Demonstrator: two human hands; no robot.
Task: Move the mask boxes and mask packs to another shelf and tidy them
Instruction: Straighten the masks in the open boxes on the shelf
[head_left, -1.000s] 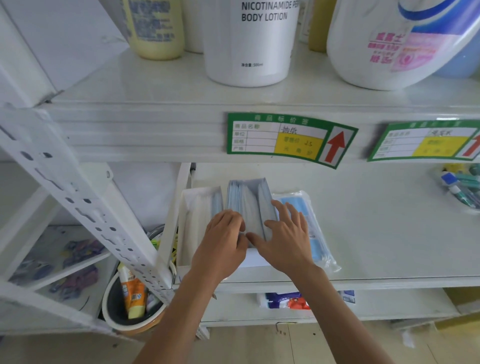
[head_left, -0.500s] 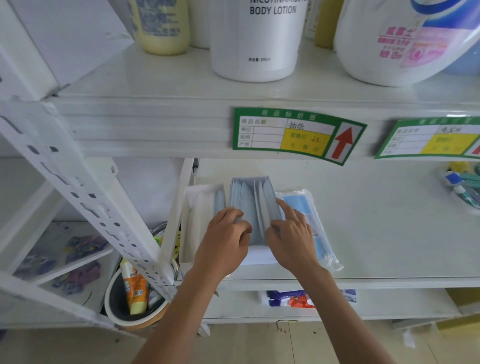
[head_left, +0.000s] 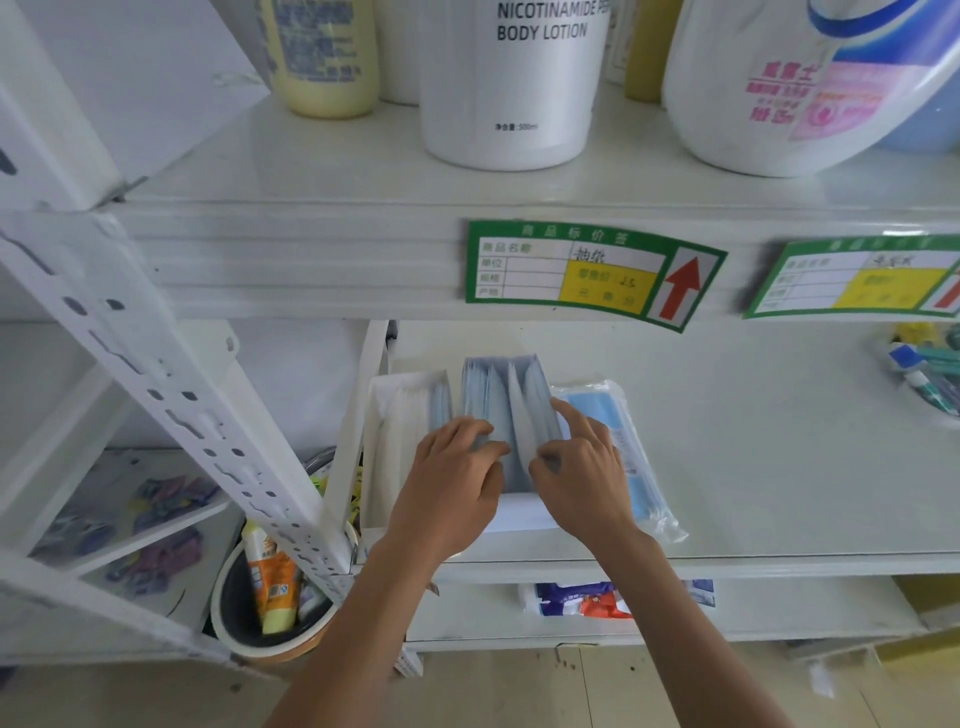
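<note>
Single head cam, wide-angle, worn by the person, facing forward and slightly down at a white shelf unit. Close range: middle shelf (head_left: 727, 499) fills the centre. Green price tag (head_left: 592, 273) on the shelf edge above sits near frame centre. Above the tag, only the lower parts of a body lotion bottle (head_left: 511, 93) show, cropped by the top edge. Below the tag, both forearms enter from the bottom edge. Left of the tag, the perforated upright (head_left: 171, 395) bows from lens distortion. No second view, so nothing is shared.
</note>
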